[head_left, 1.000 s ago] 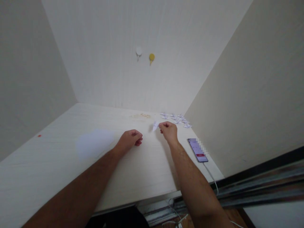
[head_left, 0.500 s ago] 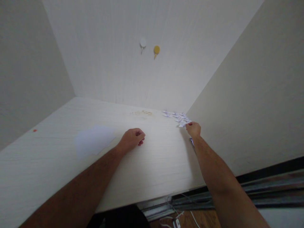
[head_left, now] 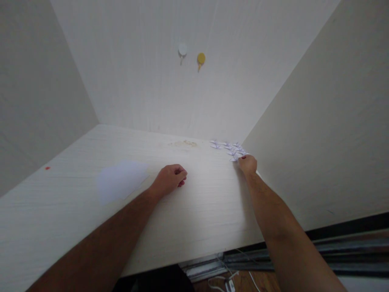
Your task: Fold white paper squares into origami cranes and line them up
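Several small folded paper cranes (head_left: 227, 147) stand in a cluster at the back right corner of the white table (head_left: 194, 211). At the cluster's near edge is my right hand (head_left: 248, 164), its fingers pinched at a crane there; part of that crane is hidden behind the fingers. My left hand (head_left: 170, 178) rests on the table nearer the middle, fingers curled together. Whether anything lies inside its curl cannot be seen. Left of it is a stack of white paper sheets (head_left: 121, 178), partly behind my left forearm.
A white hook (head_left: 182, 49) and a yellow hook (head_left: 201, 58) are fixed to the back wall. Walls close in the table on the left and right. A small red bit (head_left: 48, 168) lies at the far left. Below the front edge are white cables and a power strip (head_left: 230, 285).
My view has shifted slightly. My right hand stays at the cranes, and the dark-edged object beside its wrist is now hidden by the arm. My left hand has hardly moved.
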Demonstrator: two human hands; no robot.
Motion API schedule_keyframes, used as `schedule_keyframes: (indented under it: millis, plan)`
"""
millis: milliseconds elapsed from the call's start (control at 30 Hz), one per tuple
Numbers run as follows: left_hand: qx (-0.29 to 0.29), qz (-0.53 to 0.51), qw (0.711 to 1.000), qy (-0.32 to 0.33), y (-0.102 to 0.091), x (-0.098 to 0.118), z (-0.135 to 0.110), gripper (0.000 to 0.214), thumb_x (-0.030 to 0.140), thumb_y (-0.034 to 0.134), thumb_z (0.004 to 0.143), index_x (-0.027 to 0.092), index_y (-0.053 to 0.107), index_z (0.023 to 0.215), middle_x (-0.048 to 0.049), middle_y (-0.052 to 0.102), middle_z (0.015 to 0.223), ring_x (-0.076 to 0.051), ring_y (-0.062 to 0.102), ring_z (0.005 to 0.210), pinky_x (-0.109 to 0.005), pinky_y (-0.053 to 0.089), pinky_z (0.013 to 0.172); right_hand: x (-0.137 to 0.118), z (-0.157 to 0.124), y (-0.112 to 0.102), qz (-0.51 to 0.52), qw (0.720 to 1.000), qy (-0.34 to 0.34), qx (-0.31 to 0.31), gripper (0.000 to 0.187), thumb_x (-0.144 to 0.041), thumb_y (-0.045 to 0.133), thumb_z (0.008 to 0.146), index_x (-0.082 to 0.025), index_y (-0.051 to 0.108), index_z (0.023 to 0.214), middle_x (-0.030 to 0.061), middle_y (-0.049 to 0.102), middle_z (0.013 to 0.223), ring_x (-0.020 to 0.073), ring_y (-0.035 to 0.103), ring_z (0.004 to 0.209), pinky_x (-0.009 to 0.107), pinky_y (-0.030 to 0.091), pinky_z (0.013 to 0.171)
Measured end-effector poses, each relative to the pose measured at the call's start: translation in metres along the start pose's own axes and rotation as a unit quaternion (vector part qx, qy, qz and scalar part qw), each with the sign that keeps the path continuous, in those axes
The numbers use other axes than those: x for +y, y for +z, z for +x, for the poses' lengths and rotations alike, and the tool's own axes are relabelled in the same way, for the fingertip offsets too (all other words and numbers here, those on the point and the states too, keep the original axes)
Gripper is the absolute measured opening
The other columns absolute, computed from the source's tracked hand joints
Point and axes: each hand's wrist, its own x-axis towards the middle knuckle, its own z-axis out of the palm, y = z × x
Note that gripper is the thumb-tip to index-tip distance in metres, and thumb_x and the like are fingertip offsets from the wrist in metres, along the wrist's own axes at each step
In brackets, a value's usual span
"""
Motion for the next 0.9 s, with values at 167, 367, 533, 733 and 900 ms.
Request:
schedule_keyframes:
  millis: [167, 367, 533, 733, 900]
  plan:
    - [0.001, -0.005, 1.0, -0.005, -0.0002, 0.002, -0.0007, 0.017, 0.033, 0.064, 0.074, 0.018, 0.064, 0.067, -0.0032, 0.067, 0.062, -0.014, 0.062, 0.051, -0.023, 0.044, 0.049, 0.0018, -0.0006, -0.0002, -0.002, 1.0, 0.004, 0.005, 0.02, -0.026, 0.059, 0.076, -0.016, 0.074, 0.083, 0.0129, 0.073, 0.086, 0.0259, 0.068, 0.086, 0.03, 0.049, 0.07]
    - [-0.001, 0.01, 1.0, -0.005, -0.0001, -0.002, 0.0009, 0.018, 0.034, 0.062, 0.075, 0.018, 0.063, 0.068, -0.0035, 0.068, 0.063, -0.015, 0.062, 0.051, -0.024, 0.045, 0.049, 0.0015, -0.0012, -0.0007, 0.005, 1.0, 0.003, 0.007, 0.021, -0.031, 0.061, 0.075, -0.017, 0.074, 0.084, 0.0126, 0.074, 0.087, 0.0254, 0.068, 0.085, 0.031, 0.049, 0.071]
    - [-0.003, -0.001, 1.0, 0.004, -0.0004, -0.0041, 0.002, 0.018, 0.035, 0.063, 0.074, 0.018, 0.064, 0.067, -0.0034, 0.067, 0.062, -0.014, 0.061, 0.05, -0.023, 0.044, 0.05, 0.0016, -0.0025, -0.0012, 0.001, 1.0, -0.007, 0.003, 0.02, -0.03, 0.061, 0.075, -0.016, 0.074, 0.082, 0.012, 0.073, 0.084, 0.0247, 0.068, 0.082, 0.03, 0.048, 0.068]
    - [0.0, -0.013, 1.0, -0.01, 0.0, 0.0012, -0.0007, 0.017, 0.033, 0.065, 0.073, 0.018, 0.063, 0.065, -0.0028, 0.067, 0.061, -0.013, 0.06, 0.049, -0.023, 0.043, 0.048, 0.0009, -0.0033, 0.0, -0.01, 1.0, -0.007, -0.005, 0.019, -0.029, 0.061, 0.074, -0.017, 0.074, 0.08, 0.0124, 0.073, 0.084, 0.0258, 0.068, 0.084, 0.029, 0.048, 0.066]
    - [-0.002, 0.007, 1.0, 0.001, 0.0003, 0.0012, -0.0003, 0.017, 0.034, 0.062, 0.075, 0.019, 0.063, 0.066, -0.0033, 0.068, 0.063, -0.014, 0.061, 0.05, -0.024, 0.044, 0.049, -0.0021, -0.0026, 0.0013, -0.02, 1.0, -0.002, -0.011, 0.02, -0.03, 0.06, 0.076, -0.017, 0.075, 0.08, 0.0132, 0.074, 0.082, 0.026, 0.069, 0.084, 0.028, 0.049, 0.067]
